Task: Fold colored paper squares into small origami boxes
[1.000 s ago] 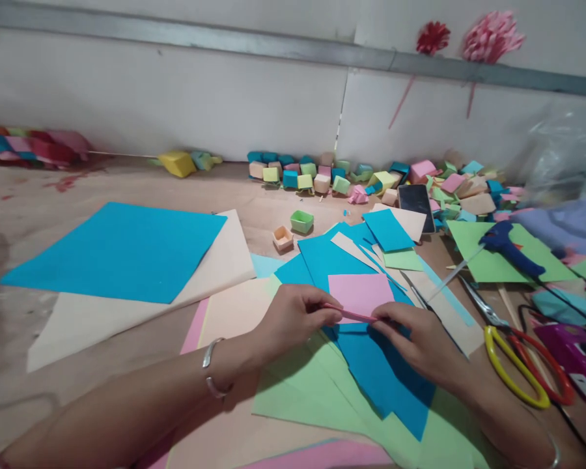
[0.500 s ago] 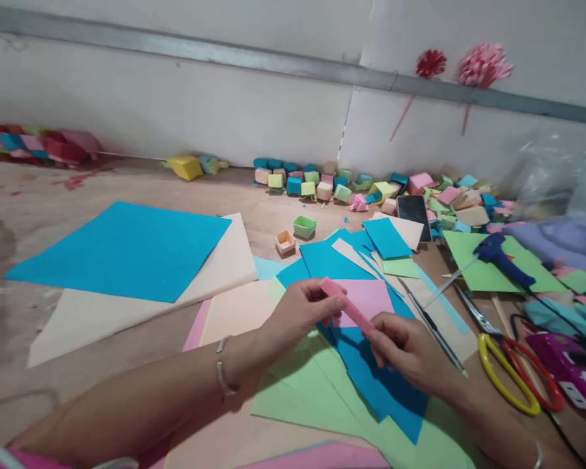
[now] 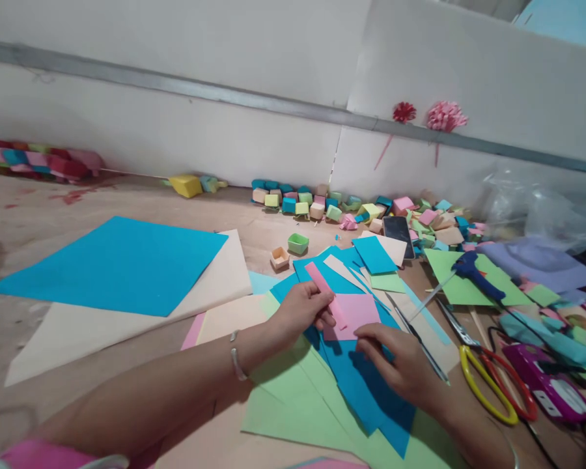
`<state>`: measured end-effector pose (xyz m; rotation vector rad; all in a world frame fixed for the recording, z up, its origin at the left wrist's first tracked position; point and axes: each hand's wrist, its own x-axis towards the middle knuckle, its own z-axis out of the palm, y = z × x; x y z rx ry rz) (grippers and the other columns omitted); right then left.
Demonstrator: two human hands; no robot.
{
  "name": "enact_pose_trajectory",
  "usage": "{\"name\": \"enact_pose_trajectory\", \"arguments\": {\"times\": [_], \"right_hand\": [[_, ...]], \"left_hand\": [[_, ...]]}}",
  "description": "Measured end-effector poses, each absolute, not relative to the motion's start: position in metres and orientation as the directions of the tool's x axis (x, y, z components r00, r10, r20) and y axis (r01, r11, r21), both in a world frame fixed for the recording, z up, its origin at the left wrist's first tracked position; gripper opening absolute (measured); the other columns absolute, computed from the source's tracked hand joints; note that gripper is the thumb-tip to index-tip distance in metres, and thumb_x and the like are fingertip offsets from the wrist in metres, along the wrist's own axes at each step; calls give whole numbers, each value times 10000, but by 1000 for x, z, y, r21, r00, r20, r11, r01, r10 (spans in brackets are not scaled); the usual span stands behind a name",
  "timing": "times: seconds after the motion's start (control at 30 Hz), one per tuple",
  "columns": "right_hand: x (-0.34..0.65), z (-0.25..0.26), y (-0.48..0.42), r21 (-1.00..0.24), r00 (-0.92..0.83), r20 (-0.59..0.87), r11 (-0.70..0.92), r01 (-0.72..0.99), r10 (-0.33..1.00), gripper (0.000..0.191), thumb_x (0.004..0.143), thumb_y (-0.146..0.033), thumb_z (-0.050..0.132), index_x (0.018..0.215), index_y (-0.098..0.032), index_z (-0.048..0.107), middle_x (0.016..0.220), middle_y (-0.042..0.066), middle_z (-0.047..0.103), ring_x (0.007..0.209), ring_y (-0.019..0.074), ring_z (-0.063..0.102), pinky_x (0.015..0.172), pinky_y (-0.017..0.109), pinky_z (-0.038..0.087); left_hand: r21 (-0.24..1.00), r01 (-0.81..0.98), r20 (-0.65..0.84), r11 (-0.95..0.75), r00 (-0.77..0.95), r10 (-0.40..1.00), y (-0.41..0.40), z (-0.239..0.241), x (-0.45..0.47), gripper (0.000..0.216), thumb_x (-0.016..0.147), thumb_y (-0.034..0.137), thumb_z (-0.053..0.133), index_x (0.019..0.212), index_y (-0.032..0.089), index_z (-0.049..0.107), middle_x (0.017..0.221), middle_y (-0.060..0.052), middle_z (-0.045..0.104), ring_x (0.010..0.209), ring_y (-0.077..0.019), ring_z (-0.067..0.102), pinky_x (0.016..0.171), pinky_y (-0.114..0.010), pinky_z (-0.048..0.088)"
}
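My left hand (image 3: 300, 311) pinches a narrow folded pink paper strip (image 3: 322, 286) and holds it tilted above a heap of coloured sheets. My right hand (image 3: 395, 365) is just right of it, apart from the strip, with its fingers curled and its fingertips resting on a pink paper square (image 3: 354, 316). That square lies on overlapping blue sheets (image 3: 356, 384) and green sheets (image 3: 293, 397). A silver bangle (image 3: 237, 357) circles my left wrist.
A large blue sheet (image 3: 112, 264) lies on a cream one at the left. Yellow-and-red scissors (image 3: 493, 384), a blue glue gun (image 3: 471, 270), a phone (image 3: 398, 229) and a purple stapler (image 3: 542, 384) lie to the right. Several small paper boxes (image 3: 297, 202) line the wall.
Both hands held the pink strip between them; now only my left hand holds it, raised and tilted, while my right hand has dropped onto the pink square. The view tipped upward.
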<state>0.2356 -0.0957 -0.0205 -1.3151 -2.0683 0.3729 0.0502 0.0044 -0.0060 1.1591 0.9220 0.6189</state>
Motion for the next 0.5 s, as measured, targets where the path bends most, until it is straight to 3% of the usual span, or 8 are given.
{"name": "enact_pose_trajectory", "arguments": {"times": [0.1, 0.2, 0.3, 0.4, 0.5], "right_hand": [[241, -20, -88, -312, -332, 500, 524, 792, 799, 253, 924, -148, 464, 1142, -212, 576, 969, 74, 710, 887, 188, 666, 770, 311, 518], [238, -13, -75, -141, -477, 490, 606, 783, 730, 325, 919, -109, 464, 1211, -209, 566, 920, 60, 708, 842, 181, 650, 733, 311, 491], [229, -10, -65, -56, -526, 572, 670, 740, 629, 235, 914, -134, 496, 1087, -227, 625, 757, 14, 670, 703, 152, 604, 651, 297, 434], [223, -14, -61, 22, -531, 694, 723, 690, 486, 214, 891, -100, 518, 1047, -203, 623, 737, 24, 648, 672, 147, 577, 611, 300, 386], [224, -20, -61, 7, -488, 730, 707, 707, 479, 268, 847, -49, 559, 1072, -184, 615, 734, 37, 640, 677, 153, 571, 608, 299, 384]], "left_hand": [[952, 60, -285, 299, 525, 802, 8, -14, 50, 243, 863, 323, 583, 711, 141, 527, 511, -7, 620, 406, -72, 538, 414, -161, 380], [957, 36, -259, 289, 559, 788, 10, -17, 50, 227, 853, 307, 594, 710, 143, 527, 545, -12, 633, 423, -72, 554, 407, -157, 378], [962, 25, -236, 273, 583, 777, 11, -16, 49, 244, 844, 340, 598, 720, 136, 549, 565, -20, 631, 445, -81, 565, 408, -163, 379], [960, -20, -211, 278, 600, 772, 10, -14, 46, 241, 809, 342, 638, 717, 136, 551, 557, 0, 600, 453, -74, 547, 431, -170, 386], [946, -82, -183, 315, 668, 722, 7, -14, 45, 243, 711, 301, 736, 787, 128, 583, 599, -2, 611, 501, -84, 553, 475, -187, 409]]}}
